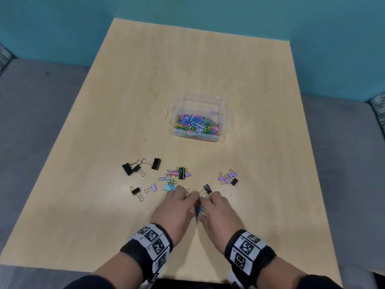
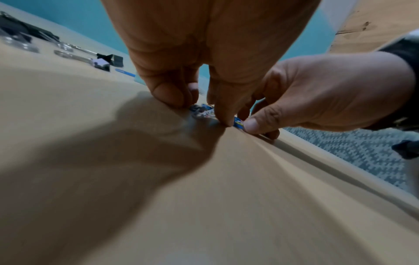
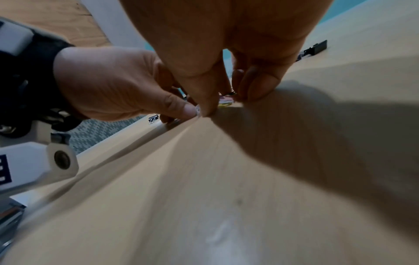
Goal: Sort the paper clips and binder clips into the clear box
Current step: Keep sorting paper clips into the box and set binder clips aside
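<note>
Seen from above, a person's left hand (image 1: 174,207) and right hand (image 1: 216,209) meet at the near middle of a pale wooden counter (image 1: 104,205). Both are cupped, fingertips down on the surface, corralling a small heap of paper clips (image 1: 199,207) between them. The wrist views show curled fingers and thumbs pressing in around blue and mixed-colour clips; whether any clip is actually lifted cannot be told.

The clear box (image 1: 199,118) sits further back, well apart from the hands. Its near half holds a dense pile of coloured paper clips, and one lilac binder clip (image 1: 214,112) lies in the far half.

Black binder clips (image 1: 141,166) lie scattered to the left, a lilac cluster (image 1: 228,177) to the right, and a mixed bunch (image 1: 177,174) just beyond the fingers.

To do this gather well, the fingertips probably need to stay flat against the surface and draw inward together, so thin clips cannot slip underneath. A stray binder clip (image 1: 207,189) beside the right fingers should be left out of the scoop.
</note>
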Demonstrator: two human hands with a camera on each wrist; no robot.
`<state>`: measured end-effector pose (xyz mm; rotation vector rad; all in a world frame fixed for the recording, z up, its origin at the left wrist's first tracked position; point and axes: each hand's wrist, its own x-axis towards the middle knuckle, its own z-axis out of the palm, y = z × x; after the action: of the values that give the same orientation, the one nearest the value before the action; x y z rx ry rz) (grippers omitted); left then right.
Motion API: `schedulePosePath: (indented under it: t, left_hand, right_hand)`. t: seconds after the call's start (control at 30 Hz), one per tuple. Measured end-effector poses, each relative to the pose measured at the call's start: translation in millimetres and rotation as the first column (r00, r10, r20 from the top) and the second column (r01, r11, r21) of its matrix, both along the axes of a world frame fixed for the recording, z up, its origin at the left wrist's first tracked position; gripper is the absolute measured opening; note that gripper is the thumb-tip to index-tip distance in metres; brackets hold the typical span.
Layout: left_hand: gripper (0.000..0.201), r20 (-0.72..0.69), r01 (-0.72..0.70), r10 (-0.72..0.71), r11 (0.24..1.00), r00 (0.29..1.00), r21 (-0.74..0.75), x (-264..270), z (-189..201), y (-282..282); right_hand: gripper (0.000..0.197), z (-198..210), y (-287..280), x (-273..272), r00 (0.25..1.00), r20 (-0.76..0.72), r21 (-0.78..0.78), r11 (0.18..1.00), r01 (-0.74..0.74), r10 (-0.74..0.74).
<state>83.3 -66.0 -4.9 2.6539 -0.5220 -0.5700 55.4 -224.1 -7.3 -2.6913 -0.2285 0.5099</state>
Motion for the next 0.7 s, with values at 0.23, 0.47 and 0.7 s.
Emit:
schedulePosePath:
  t: [0.23, 0.47, 0.7]
  left_hand:
    - [0.022, 0.069, 0.08, -0.081, 0.997, 0.994, 0.016, 4.1, -10.6, 9.6]
    - [0.049, 0.111, 0.196, -0.218, 0.965, 0.97, 0.176, 2.2, -5.8, 7.2]
    - [0.045, 0.154, 0.174, -0.208, 0.963, 0.966, 0.206, 2.1, -3.1, 0.7]
  right_hand:
    - [0.05, -4.2, -5.3, 5.0, 0.989, 0.051, -0.056, 0.989, -0.135, 0.138]
    - [0.046, 8.8, -14.4, 11.6, 0.931, 0.063, -0.224, 0.914, -0.338, 0.359]
    - [0.039, 13.5, -21.7, 21.7, 0.913, 0.094, -0.295, 0.887, -0.355, 0.397]
